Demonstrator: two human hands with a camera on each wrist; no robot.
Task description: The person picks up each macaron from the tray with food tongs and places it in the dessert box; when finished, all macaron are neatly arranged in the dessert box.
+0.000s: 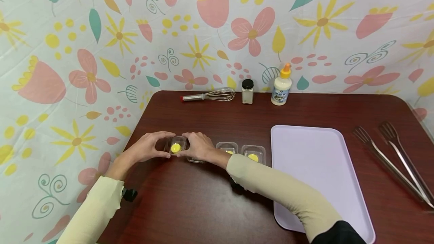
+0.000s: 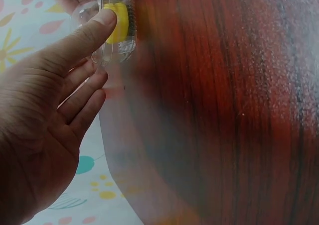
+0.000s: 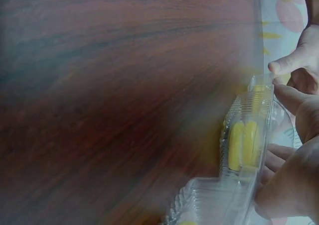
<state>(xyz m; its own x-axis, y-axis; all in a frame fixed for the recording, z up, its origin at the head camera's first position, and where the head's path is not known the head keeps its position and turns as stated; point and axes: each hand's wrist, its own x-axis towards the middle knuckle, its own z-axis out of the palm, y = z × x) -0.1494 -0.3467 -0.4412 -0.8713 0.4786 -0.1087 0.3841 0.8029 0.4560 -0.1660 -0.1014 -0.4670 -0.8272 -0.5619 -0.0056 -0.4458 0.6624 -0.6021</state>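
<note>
A small clear plastic box with a round yellow macaron inside is at the left of the table. My left hand holds its left side, thumb at the front and fingers behind; the left wrist view shows that thumb against the plastic. From the other side my right hand grips the same box between thumb and forefinger. Another clear box lies partly hidden under the right hand. Two more clear boxes with yellow contents stand further right, a nearer one and a farther one.
A pale lilac tray takes up the table's right part, under my right forearm. Metal tongs lie at the far right. Along the back are a whisk, a black-capped jar and a white squeeze bottle. A flowered cloth hangs behind.
</note>
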